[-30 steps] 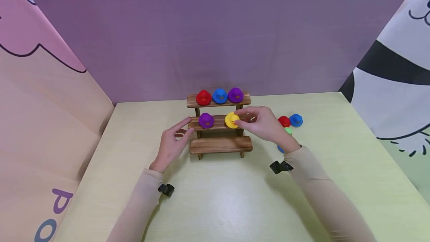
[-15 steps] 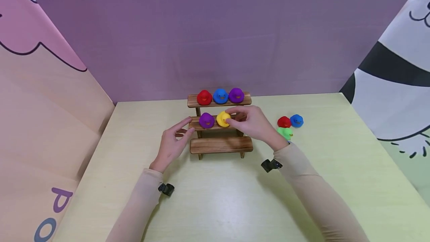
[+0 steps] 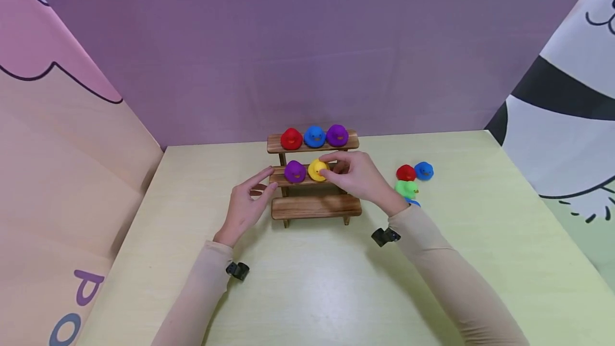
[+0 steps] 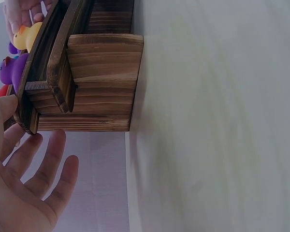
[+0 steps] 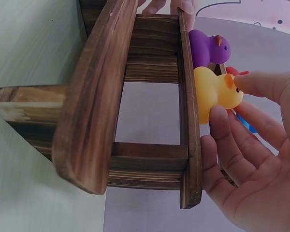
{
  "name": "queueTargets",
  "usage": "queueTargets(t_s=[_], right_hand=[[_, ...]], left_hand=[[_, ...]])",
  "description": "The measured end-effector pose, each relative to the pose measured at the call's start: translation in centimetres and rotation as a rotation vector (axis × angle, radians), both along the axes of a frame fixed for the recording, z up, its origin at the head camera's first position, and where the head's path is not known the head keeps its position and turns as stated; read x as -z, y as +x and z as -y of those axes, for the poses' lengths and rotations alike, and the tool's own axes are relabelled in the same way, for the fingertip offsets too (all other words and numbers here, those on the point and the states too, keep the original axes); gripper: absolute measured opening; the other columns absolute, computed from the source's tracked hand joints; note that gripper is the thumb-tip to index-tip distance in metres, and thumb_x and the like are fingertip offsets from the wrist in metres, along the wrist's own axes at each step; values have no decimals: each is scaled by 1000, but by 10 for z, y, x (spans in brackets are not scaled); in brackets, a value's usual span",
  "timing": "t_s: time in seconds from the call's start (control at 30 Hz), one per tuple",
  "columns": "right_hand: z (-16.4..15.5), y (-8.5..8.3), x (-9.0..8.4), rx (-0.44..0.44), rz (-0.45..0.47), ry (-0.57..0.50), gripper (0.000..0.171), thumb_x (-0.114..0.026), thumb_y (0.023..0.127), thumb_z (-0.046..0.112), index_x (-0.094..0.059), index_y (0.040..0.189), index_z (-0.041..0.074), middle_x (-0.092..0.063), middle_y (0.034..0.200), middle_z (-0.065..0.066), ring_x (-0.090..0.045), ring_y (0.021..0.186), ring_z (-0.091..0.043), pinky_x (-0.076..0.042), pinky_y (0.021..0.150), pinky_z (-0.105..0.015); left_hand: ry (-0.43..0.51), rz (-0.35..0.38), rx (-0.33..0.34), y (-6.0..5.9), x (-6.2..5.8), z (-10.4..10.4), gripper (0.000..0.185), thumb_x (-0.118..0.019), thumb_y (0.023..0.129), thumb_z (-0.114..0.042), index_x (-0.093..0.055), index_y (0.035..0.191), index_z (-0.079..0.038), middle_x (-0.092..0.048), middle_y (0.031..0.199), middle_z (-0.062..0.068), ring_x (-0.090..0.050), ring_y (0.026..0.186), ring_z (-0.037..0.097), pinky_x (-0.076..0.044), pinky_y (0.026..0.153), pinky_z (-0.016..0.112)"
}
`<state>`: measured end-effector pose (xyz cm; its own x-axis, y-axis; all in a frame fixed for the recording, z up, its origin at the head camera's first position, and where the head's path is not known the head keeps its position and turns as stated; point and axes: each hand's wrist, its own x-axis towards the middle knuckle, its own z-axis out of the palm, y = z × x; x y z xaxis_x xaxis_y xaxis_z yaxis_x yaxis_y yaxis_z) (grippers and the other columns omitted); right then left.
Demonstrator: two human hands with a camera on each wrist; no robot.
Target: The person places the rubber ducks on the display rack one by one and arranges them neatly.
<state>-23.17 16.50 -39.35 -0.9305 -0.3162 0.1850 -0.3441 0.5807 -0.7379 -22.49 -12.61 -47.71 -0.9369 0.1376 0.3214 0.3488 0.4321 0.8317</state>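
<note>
A three-tier wooden display stand (image 3: pixel 317 207) stands on the table. My right hand (image 3: pixel 357 178) pinches a yellow rubber duck (image 5: pixel 212 92) between thumb and fingers on the middle tier. It sits right beside a purple duck (image 3: pixel 295 172), close against it in the right wrist view. My left hand (image 3: pixel 245 204) holds the left end of the middle tier between thumb and index finger, its other fingers (image 4: pixel 50 164) spread. Along the top tier sit a red duck (image 3: pixel 291 139), a blue duck (image 3: pixel 314 136) and another purple duck (image 3: pixel 337 135).
Right of the stand, on the table (image 3: pixel 312 292), lie a red duck (image 3: pixel 405 173), a blue duck (image 3: pixel 424 171) and a green duck (image 3: pixel 407 189). Another blue thing (image 3: pixel 412 202) shows partly behind the right wrist. A purple backdrop (image 3: pixel 307 52) rises behind the table.
My right hand has moved the yellow duck left along the middle tier, up beside the purple duck. The left hand has stayed at the tier's left end.
</note>
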Motion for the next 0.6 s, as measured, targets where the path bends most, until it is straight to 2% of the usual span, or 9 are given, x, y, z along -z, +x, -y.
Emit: queueTargets(t_s=[0.47, 0.6], right_hand=[[1, 0, 3, 12, -5, -4, 34, -80, 97, 27, -77, 128, 13, -78, 86, -7, -69, 75, -19, -48, 62, -29], [0, 0, 4, 17, 0, -19, 35, -81, 96, 27, -77, 127, 13, -78, 86, -10, -68, 75, -19, -46, 61, -29]], left_hand=[[5, -13, 7, 0, -1, 1, 43, -71, 105, -27, -67, 147, -18, -66, 151, 2, -76, 104, 30, -63, 93, 49], [6, -12, 9, 1, -3, 2, 43, -71, 105, -27, -67, 147, -18, -66, 151, 2, -76, 104, 30, -63, 94, 50]])
